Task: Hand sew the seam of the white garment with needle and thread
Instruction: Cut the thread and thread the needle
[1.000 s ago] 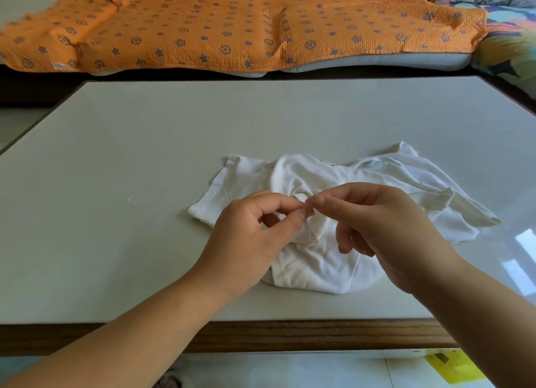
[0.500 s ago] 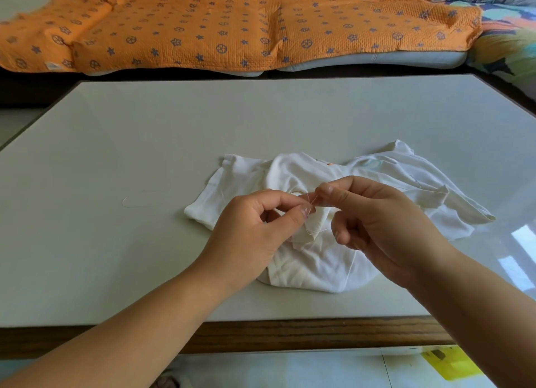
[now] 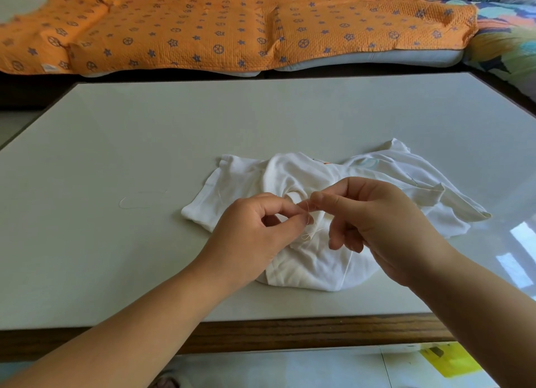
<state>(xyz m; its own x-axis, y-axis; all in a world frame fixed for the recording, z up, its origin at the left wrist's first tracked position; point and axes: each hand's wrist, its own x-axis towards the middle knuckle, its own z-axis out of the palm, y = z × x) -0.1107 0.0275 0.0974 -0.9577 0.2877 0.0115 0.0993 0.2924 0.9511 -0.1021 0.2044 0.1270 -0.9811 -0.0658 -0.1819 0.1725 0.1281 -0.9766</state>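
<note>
A crumpled white garment (image 3: 362, 181) lies on the pale table (image 3: 145, 143), near its front edge. My left hand (image 3: 255, 236) hovers over the garment and pinches a fold of it between thumb and forefinger. My right hand (image 3: 380, 222) meets it fingertip to fingertip and pinches something very thin there, which looks like the needle, though it is too small to make out. A short white thread (image 3: 311, 233) dangles below the pinch. Part of the garment lies hidden under both hands.
A loose loop of white thread (image 3: 136, 200) lies on the table left of the garment. An orange patterned blanket (image 3: 232, 24) covers the seat behind the table. The table's wooden front edge (image 3: 290, 332) runs below my forearms. Yellow paper (image 3: 449, 358) lies on the floor.
My fingertips have stayed together over the same fold. The right hand's lower fingers have spread a little, and a short thread end now shows below the pinch.
</note>
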